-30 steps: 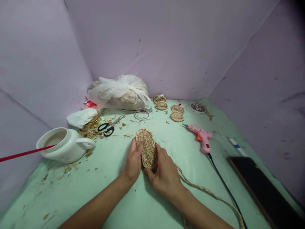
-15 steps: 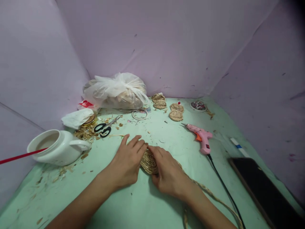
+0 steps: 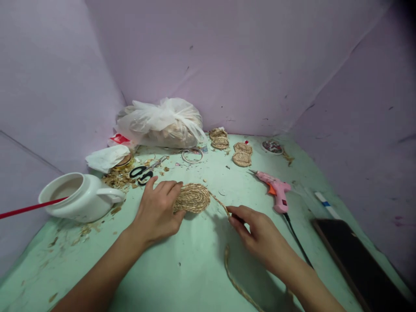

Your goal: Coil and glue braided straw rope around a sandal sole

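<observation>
A coiled oval straw mat (image 3: 194, 197) lies flat on the green table (image 3: 201, 268). My left hand (image 3: 157, 211) rests on the mat's left end, its fingers laid over the edge. A braided straw rope (image 3: 219, 203) runs from the mat's right side to my right hand (image 3: 256, 232), which pinches it between thumb and fingers. The loose rope (image 3: 234, 277) trails on toward the near edge.
A white pot (image 3: 78, 201) with a red stick lies at the left. Scissors (image 3: 144, 172), a metal ring (image 3: 192, 155), a plastic bag (image 3: 162, 122) and small woven mats (image 3: 241, 155) sit behind. A pink glue gun (image 3: 274, 190) and a dark slab (image 3: 357, 255) are at the right.
The mat was held upright between both hands, then laid flat. My right hand has left the mat and drawn back right along the rope. My left hand stays on the mat.
</observation>
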Action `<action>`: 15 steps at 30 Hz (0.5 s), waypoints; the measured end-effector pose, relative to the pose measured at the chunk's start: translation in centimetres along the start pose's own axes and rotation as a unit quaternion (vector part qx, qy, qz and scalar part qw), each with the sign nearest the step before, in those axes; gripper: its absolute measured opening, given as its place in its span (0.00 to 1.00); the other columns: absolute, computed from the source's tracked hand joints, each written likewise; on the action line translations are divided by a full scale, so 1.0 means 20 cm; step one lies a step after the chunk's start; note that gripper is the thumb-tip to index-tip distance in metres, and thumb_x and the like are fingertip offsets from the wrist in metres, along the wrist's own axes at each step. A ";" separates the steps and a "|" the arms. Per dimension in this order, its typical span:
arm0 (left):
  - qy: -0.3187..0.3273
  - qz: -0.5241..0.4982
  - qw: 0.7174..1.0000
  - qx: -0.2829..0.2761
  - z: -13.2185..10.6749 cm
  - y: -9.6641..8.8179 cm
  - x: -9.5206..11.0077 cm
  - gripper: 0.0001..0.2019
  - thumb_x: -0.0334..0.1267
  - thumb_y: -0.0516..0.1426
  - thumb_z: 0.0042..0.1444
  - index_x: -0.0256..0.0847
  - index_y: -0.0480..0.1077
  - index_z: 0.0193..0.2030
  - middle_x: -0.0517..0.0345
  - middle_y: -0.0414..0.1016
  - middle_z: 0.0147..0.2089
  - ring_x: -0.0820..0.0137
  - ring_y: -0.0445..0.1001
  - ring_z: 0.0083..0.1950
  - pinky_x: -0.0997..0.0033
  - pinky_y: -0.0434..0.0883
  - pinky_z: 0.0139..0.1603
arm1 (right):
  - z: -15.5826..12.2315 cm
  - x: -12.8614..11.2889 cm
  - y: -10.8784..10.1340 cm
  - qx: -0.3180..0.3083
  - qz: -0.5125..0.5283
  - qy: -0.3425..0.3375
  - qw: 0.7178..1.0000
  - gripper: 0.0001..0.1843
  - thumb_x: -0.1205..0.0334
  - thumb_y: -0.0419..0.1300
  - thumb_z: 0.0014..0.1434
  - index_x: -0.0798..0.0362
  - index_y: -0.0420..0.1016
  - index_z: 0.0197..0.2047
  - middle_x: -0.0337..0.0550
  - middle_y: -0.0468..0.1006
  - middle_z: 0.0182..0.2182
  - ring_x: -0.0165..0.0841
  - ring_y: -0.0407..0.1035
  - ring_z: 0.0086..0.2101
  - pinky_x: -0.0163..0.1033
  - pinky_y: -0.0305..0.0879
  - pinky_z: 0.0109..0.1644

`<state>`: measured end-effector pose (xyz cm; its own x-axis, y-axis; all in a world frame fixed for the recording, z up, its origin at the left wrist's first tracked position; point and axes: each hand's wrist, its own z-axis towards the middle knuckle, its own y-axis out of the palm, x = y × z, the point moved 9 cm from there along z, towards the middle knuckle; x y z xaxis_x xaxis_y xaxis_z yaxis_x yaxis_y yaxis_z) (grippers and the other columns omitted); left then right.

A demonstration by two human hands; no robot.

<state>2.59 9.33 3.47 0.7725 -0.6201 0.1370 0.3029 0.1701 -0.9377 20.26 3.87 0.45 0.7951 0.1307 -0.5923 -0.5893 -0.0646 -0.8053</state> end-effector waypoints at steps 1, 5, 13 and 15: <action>-0.009 0.001 1.000 0.008 0.00 -0.01 0.00 0.24 0.39 0.57 0.46 0.31 0.67 0.51 0.41 0.73 0.49 0.54 0.71 0.51 0.44 0.52 0.61 | -0.01 -0.01 0.00 0.013 0.021 0.004 1.000 0.14 0.64 0.49 0.60 0.51 0.74 0.43 0.46 0.79 0.34 0.38 0.73 0.33 0.42 0.67 0.37; -0.045 -0.001 0.998 0.043 -0.01 -0.03 -0.02 0.23 0.40 0.57 0.48 0.32 0.67 0.51 0.40 0.73 0.50 0.54 0.71 0.51 0.45 0.53 0.61 | -0.02 -0.09 -0.01 0.050 0.102 -0.003 0.994 0.14 0.63 0.50 0.60 0.52 0.72 0.47 0.45 0.77 0.34 0.35 0.71 0.31 0.40 0.67 0.34; -0.177 -0.164 0.970 0.020 -0.03 0.01 -0.09 0.26 0.48 0.58 0.46 0.32 0.70 0.49 0.41 0.74 0.49 0.51 0.70 0.51 0.48 0.58 0.58 | 0.02 -0.24 0.14 0.063 0.229 -0.043 0.970 0.10 0.67 0.50 0.59 0.53 0.71 0.39 0.45 0.72 0.30 0.36 0.68 0.31 0.42 0.68 0.37; -0.202 -0.204 0.958 -0.005 -0.03 0.03 -0.09 0.24 0.50 0.57 0.47 0.34 0.71 0.47 0.44 0.75 0.47 0.53 0.72 0.49 0.54 0.65 0.53 | 0.05 -0.26 0.19 0.056 0.269 -0.041 0.961 0.11 0.68 0.49 0.58 0.51 0.70 0.41 0.45 0.74 0.34 0.37 0.70 0.36 0.44 0.68 0.44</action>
<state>0.99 10.14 2.48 0.7444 -0.2864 0.6032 0.6217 -0.0323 -0.7826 13.71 3.92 0.45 0.3606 0.1869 -0.9138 -0.9268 -0.0383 -0.3736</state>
